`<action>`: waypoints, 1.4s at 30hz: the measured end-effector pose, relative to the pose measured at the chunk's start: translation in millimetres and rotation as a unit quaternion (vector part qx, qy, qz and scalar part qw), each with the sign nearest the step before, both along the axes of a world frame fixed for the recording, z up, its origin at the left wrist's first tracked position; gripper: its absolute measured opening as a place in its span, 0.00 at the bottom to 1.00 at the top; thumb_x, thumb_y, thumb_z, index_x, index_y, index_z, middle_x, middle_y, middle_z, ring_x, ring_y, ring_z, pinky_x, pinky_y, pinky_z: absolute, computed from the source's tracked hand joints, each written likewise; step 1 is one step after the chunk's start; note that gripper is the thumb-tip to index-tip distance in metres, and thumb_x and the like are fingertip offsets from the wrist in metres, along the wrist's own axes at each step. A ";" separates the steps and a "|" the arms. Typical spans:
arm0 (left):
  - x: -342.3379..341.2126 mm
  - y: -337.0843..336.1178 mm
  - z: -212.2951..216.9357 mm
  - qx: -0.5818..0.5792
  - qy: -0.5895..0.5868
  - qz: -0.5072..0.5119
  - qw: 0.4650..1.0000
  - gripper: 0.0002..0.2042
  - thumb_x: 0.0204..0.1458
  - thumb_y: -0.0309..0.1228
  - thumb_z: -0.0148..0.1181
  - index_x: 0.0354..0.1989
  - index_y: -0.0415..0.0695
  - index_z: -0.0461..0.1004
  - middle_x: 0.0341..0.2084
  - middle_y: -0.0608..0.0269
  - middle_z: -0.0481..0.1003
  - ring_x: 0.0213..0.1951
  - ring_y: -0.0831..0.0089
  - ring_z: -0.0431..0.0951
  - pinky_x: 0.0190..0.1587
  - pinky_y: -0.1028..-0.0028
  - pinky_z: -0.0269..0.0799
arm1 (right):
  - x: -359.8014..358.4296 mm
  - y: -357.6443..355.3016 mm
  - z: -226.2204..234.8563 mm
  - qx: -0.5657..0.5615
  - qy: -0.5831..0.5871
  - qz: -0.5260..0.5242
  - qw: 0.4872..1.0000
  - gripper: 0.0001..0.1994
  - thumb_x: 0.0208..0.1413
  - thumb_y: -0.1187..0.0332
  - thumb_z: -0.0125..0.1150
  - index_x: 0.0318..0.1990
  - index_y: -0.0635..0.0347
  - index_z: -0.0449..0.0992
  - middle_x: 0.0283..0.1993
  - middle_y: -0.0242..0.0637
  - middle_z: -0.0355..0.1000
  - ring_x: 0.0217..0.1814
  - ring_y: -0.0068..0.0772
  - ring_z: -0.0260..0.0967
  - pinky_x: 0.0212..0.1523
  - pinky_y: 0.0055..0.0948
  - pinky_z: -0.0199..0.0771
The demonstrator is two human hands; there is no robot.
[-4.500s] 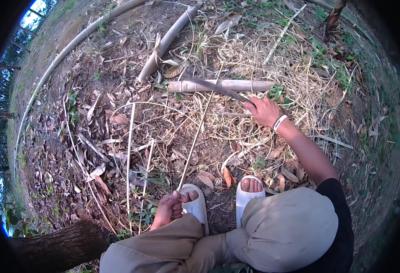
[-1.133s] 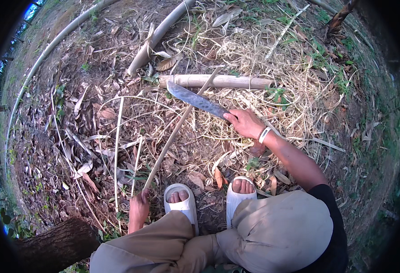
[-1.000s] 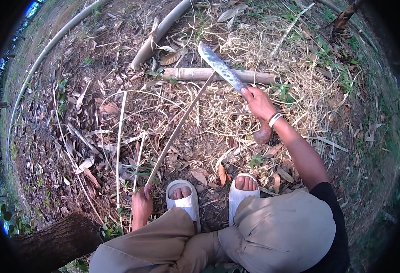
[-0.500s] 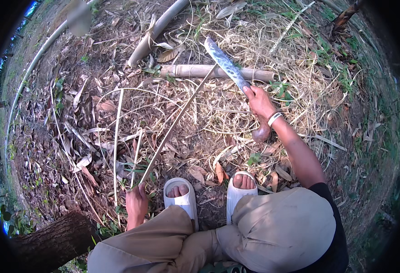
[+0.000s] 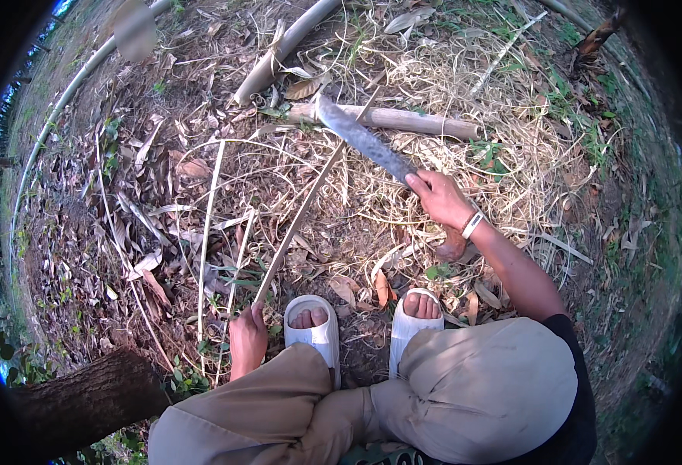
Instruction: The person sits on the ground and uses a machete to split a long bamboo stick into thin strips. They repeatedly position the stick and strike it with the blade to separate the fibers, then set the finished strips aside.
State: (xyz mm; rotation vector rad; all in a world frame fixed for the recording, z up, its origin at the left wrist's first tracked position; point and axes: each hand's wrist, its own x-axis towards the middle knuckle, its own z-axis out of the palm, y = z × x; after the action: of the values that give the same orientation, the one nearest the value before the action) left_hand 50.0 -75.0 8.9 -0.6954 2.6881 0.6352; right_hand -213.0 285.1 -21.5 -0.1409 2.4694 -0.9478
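My left hand (image 5: 248, 341), low beside my left foot, is closed on the near end of a long, narrow bamboo strip (image 5: 288, 240). The strip slants away and to the right, its far part passing over a bamboo pole (image 5: 403, 118) on the ground. In my right hand (image 5: 440, 203) is a machete (image 5: 368, 145), its wooden handle ending in a rounded knob below my wrist. The blade points far left and crosses over the strip in the picture; I cannot tell whether they touch.
Pale shavings (image 5: 511, 147) and dry leaves cover the ground. Other thin strips (image 5: 208, 232) lie left of the held one. A thicker bamboo piece (image 5: 279, 58) lies at the back, a dark log (image 5: 85, 399) at the near left. My sandals (image 5: 316, 333) flank the middle.
The machete has come nearer and its tip has swung left, so the blade now crosses the strip. My left hand still grips the strip, and the whole view has shifted slightly.
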 end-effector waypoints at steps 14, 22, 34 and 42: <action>-13.0 7.7 6.7 -0.012 0.006 -0.030 0.999 0.19 0.65 0.40 0.46 0.31 0.37 0.74 0.16 0.38 0.71 0.22 0.39 0.73 0.25 0.46 0.65 | -43.7 15.3 -32.1 -0.071 -0.059 -0.136 0.986 0.21 0.66 0.51 0.50 0.34 0.62 0.73 0.16 0.36 0.65 0.16 0.29 0.66 0.21 0.35 0.66; -18.1 12.3 0.1 -0.032 -0.043 -0.013 0.998 0.19 0.65 0.41 0.44 0.36 0.38 0.76 0.18 0.37 0.73 0.24 0.39 0.75 0.27 0.45 0.68 | 23.7 -14.9 -9.5 -0.015 -0.008 0.004 1.000 0.21 0.64 0.50 0.51 0.34 0.63 0.74 0.23 0.53 0.70 0.29 0.59 0.70 0.32 0.48 0.67; -28.6 24.0 6.6 -0.037 -0.014 -0.039 0.998 0.19 0.65 0.41 0.46 0.33 0.37 0.74 0.18 0.37 0.73 0.24 0.37 0.74 0.26 0.46 0.67 | 25.0 -20.5 -12.3 -0.043 0.035 -0.060 0.997 0.22 0.66 0.52 0.49 0.33 0.66 0.72 0.22 0.52 0.68 0.25 0.55 0.68 0.31 0.44 0.67; -30.1 28.1 10.6 -0.018 -0.034 -0.021 0.999 0.21 0.65 0.44 0.44 0.34 0.38 0.74 0.20 0.34 0.74 0.27 0.36 0.76 0.29 0.44 0.70 | 42.9 -28.3 -0.6 -0.049 0.012 -0.015 0.999 0.22 0.66 0.51 0.49 0.32 0.64 0.73 0.19 0.50 0.67 0.23 0.52 0.69 0.28 0.44 0.66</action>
State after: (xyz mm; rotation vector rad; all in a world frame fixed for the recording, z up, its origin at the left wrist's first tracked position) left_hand 19.9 -46.9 19.5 -0.6549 2.6500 0.5423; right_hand -170.1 256.9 -22.1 -0.1481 2.4536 -1.0859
